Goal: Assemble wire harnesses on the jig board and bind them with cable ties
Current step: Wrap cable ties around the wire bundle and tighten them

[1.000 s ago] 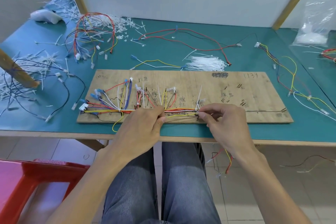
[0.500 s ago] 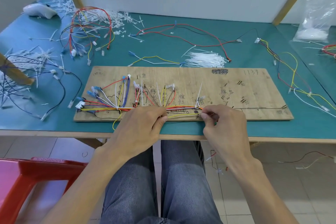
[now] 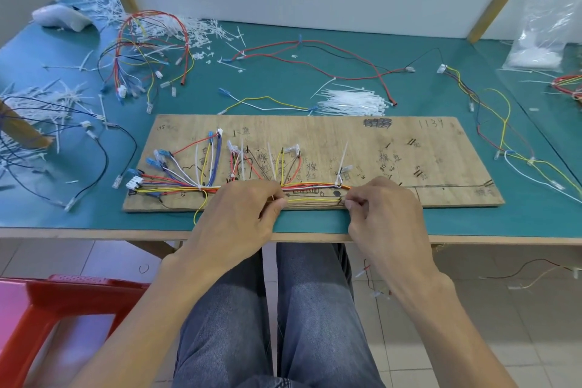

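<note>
The jig board (image 3: 441, 167) carries handwriting only. "1134" is pencilled near its far right corner, beside a heavy black scribble (image 3: 378, 123) that blots out whatever stood there. A faint "175" sits at the far left corner. Handwritten Chinese characters (image 3: 311, 167) mark wire positions around the middle; they are too small and sketchy to read surely.

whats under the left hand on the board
The wire bundle passes under the left hand, showing on both sides, on the board. Anything else beneath is covered.
</note>
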